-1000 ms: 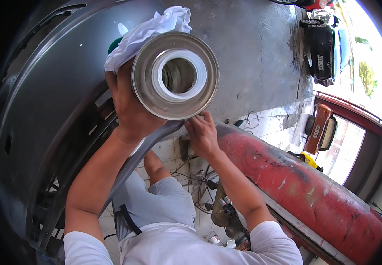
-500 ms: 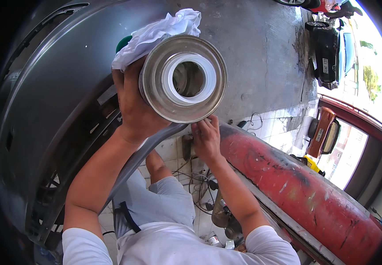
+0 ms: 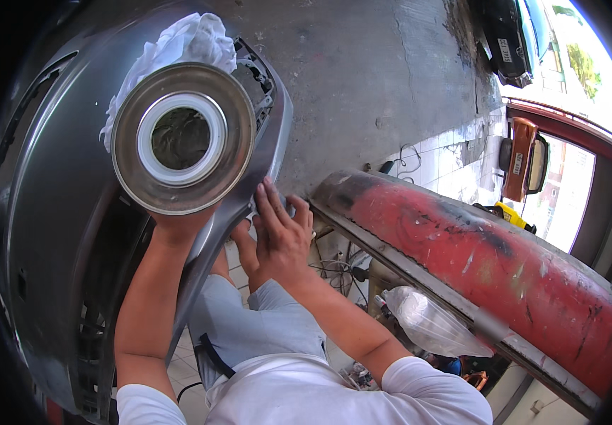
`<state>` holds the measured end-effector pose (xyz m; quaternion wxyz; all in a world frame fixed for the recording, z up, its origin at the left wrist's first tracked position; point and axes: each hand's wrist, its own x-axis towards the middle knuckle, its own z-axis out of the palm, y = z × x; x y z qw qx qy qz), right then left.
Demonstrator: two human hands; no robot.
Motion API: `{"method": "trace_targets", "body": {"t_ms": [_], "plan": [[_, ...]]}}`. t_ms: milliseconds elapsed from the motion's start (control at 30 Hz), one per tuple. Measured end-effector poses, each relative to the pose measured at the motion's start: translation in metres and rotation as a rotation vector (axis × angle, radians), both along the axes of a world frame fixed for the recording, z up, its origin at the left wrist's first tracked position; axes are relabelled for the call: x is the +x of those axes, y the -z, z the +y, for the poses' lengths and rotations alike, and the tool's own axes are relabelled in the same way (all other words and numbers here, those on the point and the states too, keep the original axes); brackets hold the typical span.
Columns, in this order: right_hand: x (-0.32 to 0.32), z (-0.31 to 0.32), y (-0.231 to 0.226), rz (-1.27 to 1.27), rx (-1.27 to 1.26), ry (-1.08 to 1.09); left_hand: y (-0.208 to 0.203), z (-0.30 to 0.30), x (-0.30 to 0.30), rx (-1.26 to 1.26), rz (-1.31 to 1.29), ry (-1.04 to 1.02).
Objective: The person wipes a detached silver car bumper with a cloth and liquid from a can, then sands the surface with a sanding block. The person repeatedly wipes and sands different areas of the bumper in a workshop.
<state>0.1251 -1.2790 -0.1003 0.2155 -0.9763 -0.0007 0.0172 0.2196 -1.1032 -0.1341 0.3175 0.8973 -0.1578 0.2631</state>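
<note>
The left hand (image 3: 184,224) is behind the metal can (image 3: 182,138), grip hidden; the right hand (image 3: 282,235), fingers extended, touches a car bumper (image 3: 65,191).

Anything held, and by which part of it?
The left hand appears to hold the metal can by its body, fingers hidden. Whether the right hand, at the grey panel, holds anything cannot be told.

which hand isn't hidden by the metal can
The right hand, in plain view at the edge of the grey bumper; the left hand is mostly hidden by the metal can.
</note>
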Motion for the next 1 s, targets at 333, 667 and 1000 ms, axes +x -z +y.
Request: {"method": "trace_targets", "body": {"t_ms": [333,667,1000], "plan": [[-0.006,-0.015,0.019,-0.09,0.312,0.083,-0.02,-0.01,0.01,-0.41,0.267,0.087],[0.01,-0.027,0.038,-0.091,0.367,0.154,0.0,0.003,0.006,-0.603,0.27,-0.041],[0.006,-0.017,0.043,-0.088,0.472,0.275,-0.005,0.001,0.01,-0.603,0.226,-0.017]]}}
